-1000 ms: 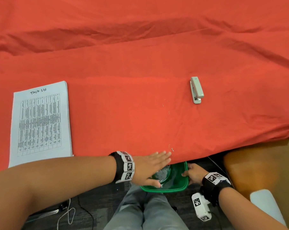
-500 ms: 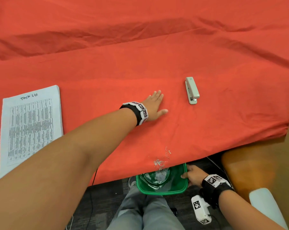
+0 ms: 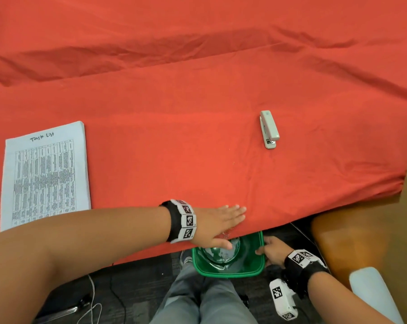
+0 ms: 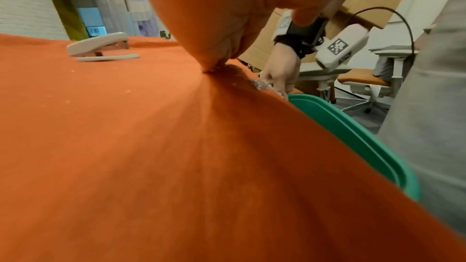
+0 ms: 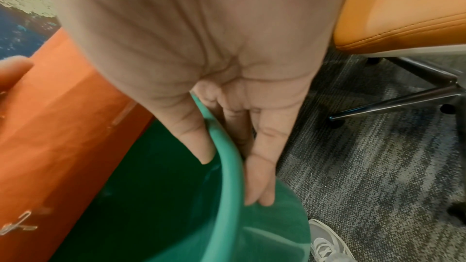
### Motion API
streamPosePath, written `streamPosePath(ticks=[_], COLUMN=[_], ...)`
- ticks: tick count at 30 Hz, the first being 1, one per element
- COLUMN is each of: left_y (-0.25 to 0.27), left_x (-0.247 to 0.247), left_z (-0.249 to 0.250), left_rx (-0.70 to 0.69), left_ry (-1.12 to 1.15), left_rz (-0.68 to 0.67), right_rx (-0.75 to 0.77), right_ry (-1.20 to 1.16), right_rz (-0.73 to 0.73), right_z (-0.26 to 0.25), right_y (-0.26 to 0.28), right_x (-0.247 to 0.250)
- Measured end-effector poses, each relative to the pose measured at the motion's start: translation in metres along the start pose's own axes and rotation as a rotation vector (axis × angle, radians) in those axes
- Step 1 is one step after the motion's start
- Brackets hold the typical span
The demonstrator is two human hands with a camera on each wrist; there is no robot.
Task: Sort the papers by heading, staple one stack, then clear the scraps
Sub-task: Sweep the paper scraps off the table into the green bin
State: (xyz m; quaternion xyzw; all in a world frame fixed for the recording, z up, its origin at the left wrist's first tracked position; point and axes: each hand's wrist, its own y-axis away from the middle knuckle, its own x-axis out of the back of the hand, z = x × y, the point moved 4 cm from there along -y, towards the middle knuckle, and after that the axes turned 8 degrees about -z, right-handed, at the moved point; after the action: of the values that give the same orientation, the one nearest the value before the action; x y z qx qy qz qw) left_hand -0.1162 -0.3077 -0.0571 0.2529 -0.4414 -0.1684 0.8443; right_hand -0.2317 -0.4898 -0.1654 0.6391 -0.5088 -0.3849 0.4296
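Observation:
My left hand (image 3: 223, 218) lies flat, fingers straight, on the red cloth (image 3: 198, 113) at the table's front edge. A small heap of metal staple scraps (image 4: 262, 86) sits at the cloth's edge under its heel, just above the green bin (image 3: 228, 270). My right hand (image 3: 266, 250) holds the bin below the table edge, thumb inside the rim (image 5: 227, 166) and fingers (image 5: 259, 176) outside. The grey stapler (image 3: 269, 129) lies on the cloth further back. The "Task List" paper stack (image 3: 46, 176) lies at the left.
An orange chair seat (image 3: 349, 242) stands right of the bin, its wheeled base (image 5: 403, 103) on grey carpet. My knees (image 3: 202, 305) are under the bin. Cables (image 3: 90, 307) lie on the floor at the left. A few loose staples (image 5: 17, 224) cling to the hanging cloth.
My left hand reached out to the middle of the cloth near the stapler, then drew back to the front edge over the bin. My right hand kept hold of the bin.

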Motion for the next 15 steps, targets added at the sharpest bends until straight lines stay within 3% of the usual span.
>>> streamPosePath(ticks=[3, 7, 11, 15], left_y=[0.0, -0.008, -0.013, -0.015], left_x=[0.016, 0.069, 0.091, 0.076], left_z=[-0.002, -0.052, -0.096, -0.082], left_rx=[0.038, 0.308, 0.531, 0.413], left_ry=[-0.001, 0.083, 0.143, 0.116], left_rz=[0.082, 0.257, 0.264, 0.237], right_rx=[0.006, 0.014, 0.019, 0.019], right_ry=[0.014, 0.006, -0.003, -0.01], right_rz=[0.0, 0.009, -0.003, -0.003], right_z=[-0.001, -0.001, 0.001, 0.004], right_y=[-0.001, -0.002, -0.002, 0.001], right_x=[-0.001, -0.003, -0.005, -0.004])
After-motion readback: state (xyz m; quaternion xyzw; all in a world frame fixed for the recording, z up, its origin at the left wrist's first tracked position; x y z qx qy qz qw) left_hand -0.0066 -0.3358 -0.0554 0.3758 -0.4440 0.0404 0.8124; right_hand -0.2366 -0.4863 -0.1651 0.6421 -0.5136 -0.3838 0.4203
